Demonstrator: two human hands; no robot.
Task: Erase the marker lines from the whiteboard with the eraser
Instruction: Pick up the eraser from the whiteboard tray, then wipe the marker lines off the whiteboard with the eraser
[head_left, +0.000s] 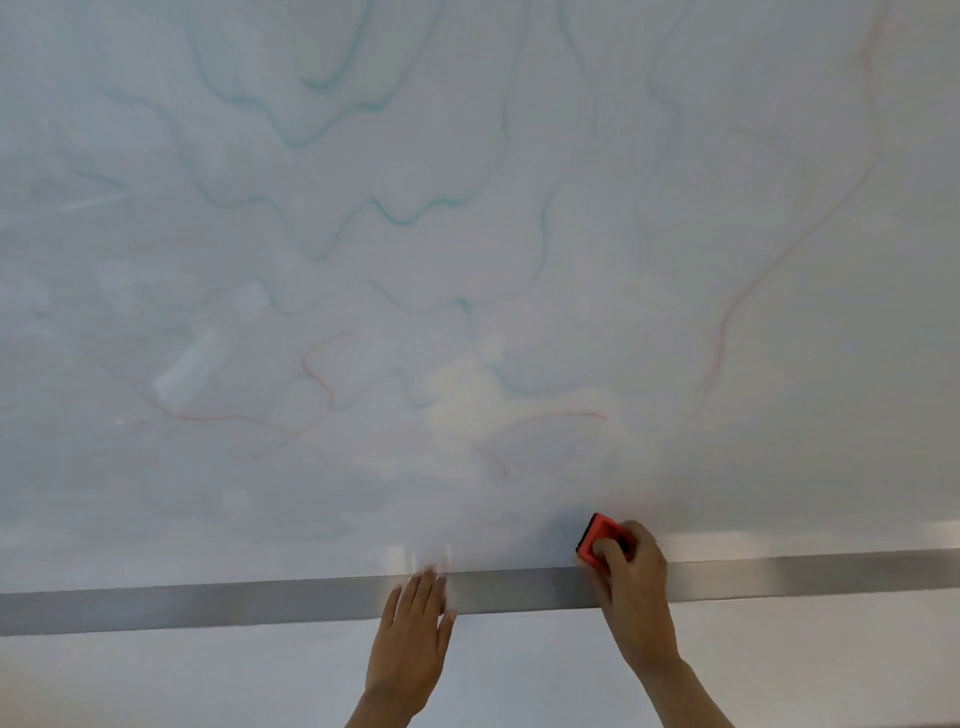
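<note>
Gripping the red eraser (602, 540) low against the whiteboard (467, 234), the right hand (631, 571) wipes marker lines (395, 213); the left hand (415, 639), fingers straight, braces on the metal frame (208, 605).

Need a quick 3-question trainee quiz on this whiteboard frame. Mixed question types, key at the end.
1. Fill in: the left hand, fingers straight, lies over the ___ strip below the board.
2. The red eraser is gripped by: A. the left hand; B. the right hand; C. neither.
3. True or false: the whiteboard is already free of marker lines.

Key
1. metal
2. B
3. False: faint teal lines and red lines remain.
</note>
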